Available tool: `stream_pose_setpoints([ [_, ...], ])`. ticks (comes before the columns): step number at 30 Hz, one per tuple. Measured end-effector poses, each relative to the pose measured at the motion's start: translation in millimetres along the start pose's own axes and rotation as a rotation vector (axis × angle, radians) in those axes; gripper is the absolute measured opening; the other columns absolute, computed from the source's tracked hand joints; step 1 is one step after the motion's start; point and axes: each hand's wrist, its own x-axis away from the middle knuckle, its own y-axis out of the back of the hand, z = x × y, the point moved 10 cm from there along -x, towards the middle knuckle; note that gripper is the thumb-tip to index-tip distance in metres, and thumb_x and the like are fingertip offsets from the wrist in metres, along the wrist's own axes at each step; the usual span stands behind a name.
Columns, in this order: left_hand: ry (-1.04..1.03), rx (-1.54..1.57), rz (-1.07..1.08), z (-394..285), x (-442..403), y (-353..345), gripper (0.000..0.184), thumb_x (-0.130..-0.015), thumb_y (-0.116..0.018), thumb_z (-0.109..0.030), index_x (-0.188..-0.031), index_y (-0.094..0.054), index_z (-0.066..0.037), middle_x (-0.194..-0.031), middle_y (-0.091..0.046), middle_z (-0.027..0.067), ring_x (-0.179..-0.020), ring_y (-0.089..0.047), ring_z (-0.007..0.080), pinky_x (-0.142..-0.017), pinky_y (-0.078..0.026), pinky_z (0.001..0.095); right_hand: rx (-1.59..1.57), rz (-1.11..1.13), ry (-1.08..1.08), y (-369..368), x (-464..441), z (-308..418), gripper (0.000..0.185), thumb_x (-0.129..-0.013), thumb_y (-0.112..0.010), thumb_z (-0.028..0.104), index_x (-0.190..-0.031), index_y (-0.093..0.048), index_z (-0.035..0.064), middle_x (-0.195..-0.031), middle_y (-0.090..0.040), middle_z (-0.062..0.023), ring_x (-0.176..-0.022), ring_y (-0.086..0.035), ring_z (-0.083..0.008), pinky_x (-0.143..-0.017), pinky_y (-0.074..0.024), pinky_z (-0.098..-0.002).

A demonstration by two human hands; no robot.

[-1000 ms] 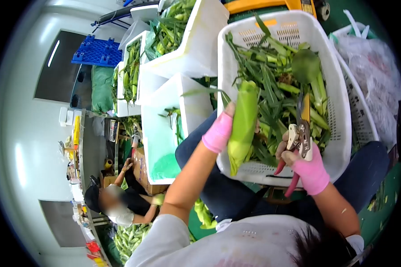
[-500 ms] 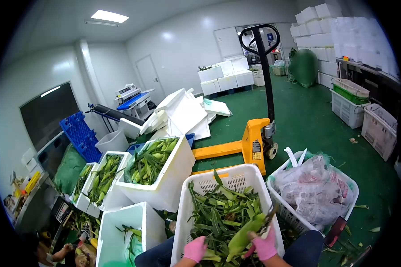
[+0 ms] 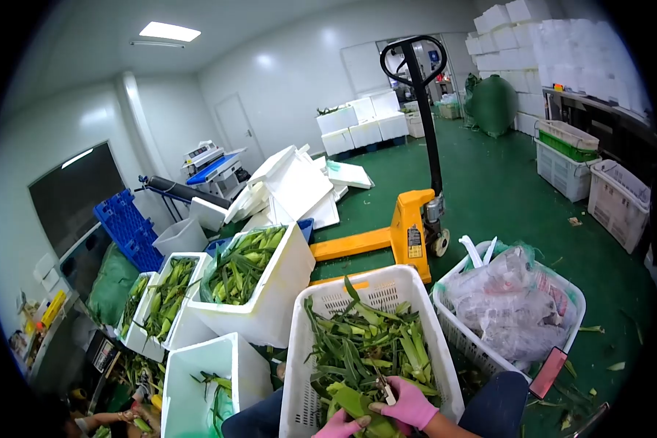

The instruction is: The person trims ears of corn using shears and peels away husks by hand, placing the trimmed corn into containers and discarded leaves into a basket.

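A white slatted crate [image 3: 299,350] full of green corn husks and leaves [image 3: 347,336] stands between my knees. Low in it, my left hand [image 3: 341,425], in a pink glove, is closed on a green-husked ear of corn [image 3: 352,403]. My right hand [image 3: 409,403], also pink-gloved, is closed at the ear's other side, its thumb against the husk. From its fingers juts a small tool [image 3: 388,394] with a pale metal-looking part; its exact kind is unclear. The lower end of the ear is partly hidden by the hands and frame edge.
Foam boxes of corn [image 3: 248,281] stand left, with a foam box [image 3: 197,365] nearer me. A crate of plastic bags [image 3: 507,310] is at right, a phone [image 3: 548,372] by my knee. Ahead is a yellow pallet jack [image 3: 409,233]. Another person's hand [image 3: 128,416] shows lower left.
My right hand has moved left and down toward my left hand, and the corn has come with it, nearer to me. The view has shifted slightly; the phone has tilted face-up.
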Motion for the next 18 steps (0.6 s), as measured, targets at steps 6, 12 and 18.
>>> stream_pose_setpoints([
  [6, -0.022, 0.024, -0.064, -18.6, 8.3, 10.6, 0.059, -0.094, -0.073, -0.021, -0.143, -0.049, -0.002, -0.131, -0.063, 0.0072, -0.117, -0.059, 0.0193, -0.102, -0.048, 0.0356, -0.025, -0.125, 0.089, -24.0, 7.4, 13.4, 0.052, -0.078, -0.083, 0.023, -0.119, -0.060, 0.0019, -0.101, -0.073, -0.0086, -0.091, -0.070, -0.0157, -0.085, -0.0550, -0.0309],
  [12, -0.061, -0.039, -0.039, -29.0, 14.4, 23.1, 0.072, -0.085, -0.080, -0.026, -0.144, -0.046, -0.001, -0.132, -0.062, 0.0131, -0.116, -0.062, 0.0237, -0.097, -0.050, 0.0361, 0.009, -0.106, 0.137, -39.1, -0.7, 4.4, 0.054, -0.078, -0.080, 0.021, -0.124, -0.059, 0.0012, -0.103, -0.071, -0.0152, -0.092, -0.071, -0.0209, -0.085, -0.0557, -0.0335],
  [18, -0.378, 0.513, -0.354, -43.9, 33.8, 90.0, 0.060, -0.093, -0.071, -0.023, -0.144, -0.045, -0.005, -0.134, -0.059, 0.0093, -0.120, -0.057, 0.0244, -0.104, -0.045, 0.0403, 0.304, -0.477, 0.035, 24.0, 3.2, -11.8, 0.044, -0.081, -0.073, 0.015, -0.118, -0.057, -0.0006, -0.089, -0.065, -0.0167, -0.079, -0.066, -0.0262, -0.070, -0.0536, -0.0370],
])
